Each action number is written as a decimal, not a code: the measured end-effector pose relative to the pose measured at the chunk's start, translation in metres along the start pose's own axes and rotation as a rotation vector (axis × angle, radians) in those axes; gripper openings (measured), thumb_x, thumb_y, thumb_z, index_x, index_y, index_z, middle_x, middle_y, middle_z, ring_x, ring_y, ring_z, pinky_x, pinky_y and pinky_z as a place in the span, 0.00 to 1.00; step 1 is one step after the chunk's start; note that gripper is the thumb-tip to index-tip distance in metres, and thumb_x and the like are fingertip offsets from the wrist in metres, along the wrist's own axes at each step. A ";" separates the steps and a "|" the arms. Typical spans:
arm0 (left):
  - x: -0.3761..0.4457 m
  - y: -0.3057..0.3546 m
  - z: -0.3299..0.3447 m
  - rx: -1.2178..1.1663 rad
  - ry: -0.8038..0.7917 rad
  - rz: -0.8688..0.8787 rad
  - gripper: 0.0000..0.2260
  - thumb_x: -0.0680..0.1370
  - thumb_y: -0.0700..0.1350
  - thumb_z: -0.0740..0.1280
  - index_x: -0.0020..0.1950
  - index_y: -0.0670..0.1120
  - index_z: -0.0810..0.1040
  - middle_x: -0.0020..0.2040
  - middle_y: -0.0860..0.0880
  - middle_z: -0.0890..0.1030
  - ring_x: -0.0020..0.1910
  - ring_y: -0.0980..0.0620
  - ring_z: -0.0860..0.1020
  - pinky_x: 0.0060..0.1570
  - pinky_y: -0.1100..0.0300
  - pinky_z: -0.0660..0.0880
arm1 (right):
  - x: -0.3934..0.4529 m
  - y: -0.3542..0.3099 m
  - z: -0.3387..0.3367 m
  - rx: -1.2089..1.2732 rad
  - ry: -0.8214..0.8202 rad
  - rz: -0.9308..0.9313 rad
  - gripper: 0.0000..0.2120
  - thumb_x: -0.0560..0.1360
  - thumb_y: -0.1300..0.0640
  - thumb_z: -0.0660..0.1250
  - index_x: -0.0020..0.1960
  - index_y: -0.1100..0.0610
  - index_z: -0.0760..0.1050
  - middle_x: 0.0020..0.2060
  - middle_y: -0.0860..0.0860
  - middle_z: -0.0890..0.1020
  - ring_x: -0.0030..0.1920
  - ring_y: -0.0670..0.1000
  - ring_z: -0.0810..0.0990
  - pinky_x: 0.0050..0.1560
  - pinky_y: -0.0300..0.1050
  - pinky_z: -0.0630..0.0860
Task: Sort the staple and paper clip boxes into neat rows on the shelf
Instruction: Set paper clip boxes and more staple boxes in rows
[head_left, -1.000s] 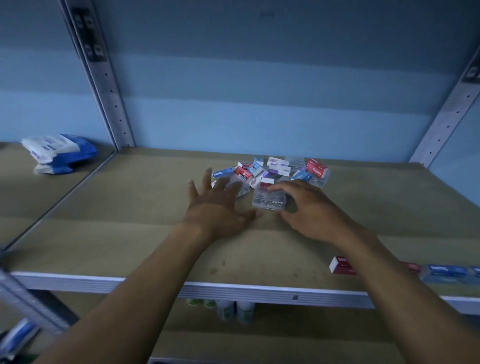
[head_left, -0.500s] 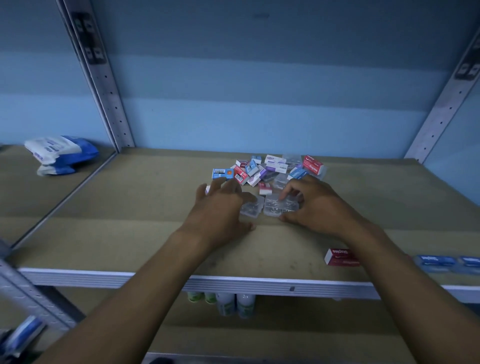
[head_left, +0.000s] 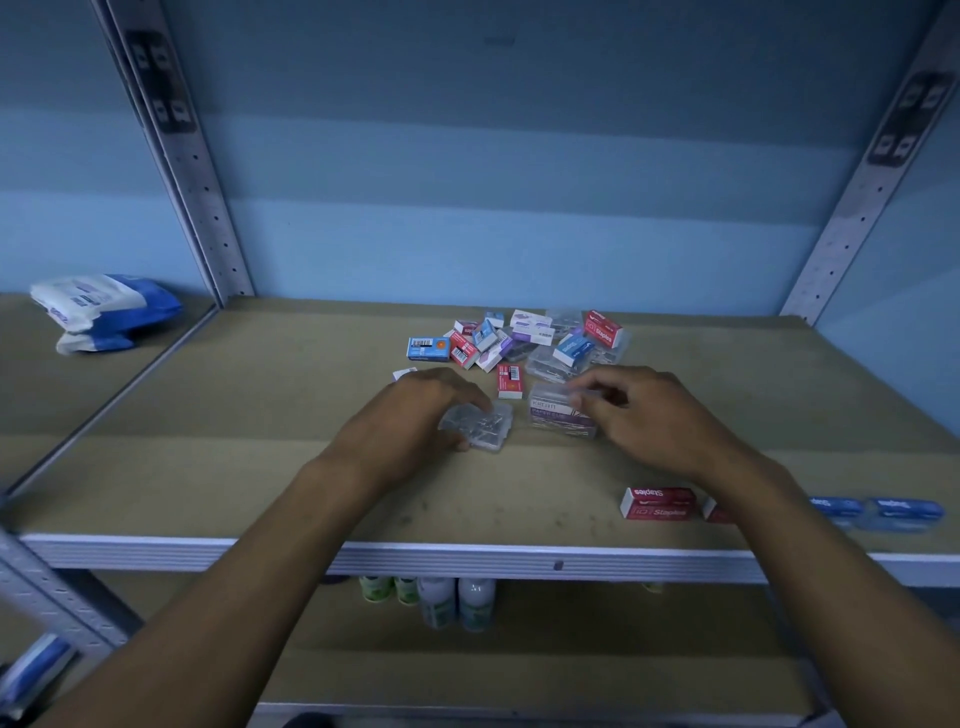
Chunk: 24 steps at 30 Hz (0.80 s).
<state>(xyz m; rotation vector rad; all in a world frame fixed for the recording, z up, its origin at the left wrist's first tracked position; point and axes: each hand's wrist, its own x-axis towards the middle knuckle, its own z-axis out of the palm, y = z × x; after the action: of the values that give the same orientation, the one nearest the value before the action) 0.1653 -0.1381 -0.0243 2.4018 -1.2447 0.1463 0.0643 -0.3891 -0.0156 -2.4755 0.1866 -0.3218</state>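
A jumble of small red, blue and white staple boxes and clear paper clip boxes (head_left: 524, 343) lies at the middle back of the shelf board (head_left: 260, 447). My left hand (head_left: 410, 415) grips a clear plastic box of paper clips (head_left: 485, 426) just in front of the jumble. My right hand (head_left: 654, 415) pinches a clear paper clip box with a purple label (head_left: 556, 413) beside it. A row runs along the front right edge: a red staples box (head_left: 657, 502), another red one partly hidden by my right forearm, and two blue boxes (head_left: 904, 513).
A blue and white packet (head_left: 98, 309) lies on the neighbouring shelf at left. Perforated metal uprights (head_left: 192, 171) stand at both back corners. Bottles (head_left: 457, 603) stand on the shelf below. Bare board spreads left of the pile.
Both hands have drawn two clear paper clip boxes out of the pile toward the front. The left hand went from flat and open to gripping one box; the two boxes now sit apart.
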 end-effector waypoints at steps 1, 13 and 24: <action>0.001 -0.001 0.000 0.010 -0.002 0.007 0.19 0.69 0.43 0.77 0.59 0.52 0.82 0.58 0.54 0.82 0.57 0.53 0.78 0.58 0.53 0.75 | 0.000 0.001 -0.001 0.004 -0.002 0.003 0.06 0.79 0.48 0.68 0.53 0.43 0.84 0.46 0.39 0.84 0.47 0.37 0.80 0.45 0.35 0.72; -0.005 0.010 -0.008 0.051 0.090 0.058 0.13 0.82 0.46 0.60 0.64 0.49 0.78 0.59 0.49 0.83 0.55 0.54 0.75 0.51 0.67 0.66 | -0.003 0.004 -0.009 -0.032 -0.040 -0.018 0.10 0.81 0.50 0.65 0.58 0.47 0.84 0.50 0.38 0.81 0.47 0.32 0.76 0.41 0.21 0.67; -0.012 0.008 -0.010 -0.133 -0.018 -0.196 0.18 0.81 0.56 0.60 0.69 0.54 0.76 0.61 0.59 0.78 0.53 0.59 0.75 0.51 0.66 0.68 | -0.010 0.000 -0.014 0.016 -0.069 0.016 0.09 0.79 0.46 0.68 0.58 0.41 0.82 0.43 0.32 0.79 0.44 0.31 0.77 0.39 0.25 0.67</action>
<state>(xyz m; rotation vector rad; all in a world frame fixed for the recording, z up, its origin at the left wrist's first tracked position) 0.1527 -0.1284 -0.0160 2.3965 -0.9868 -0.0169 0.0511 -0.3950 -0.0071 -2.4643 0.1742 -0.2298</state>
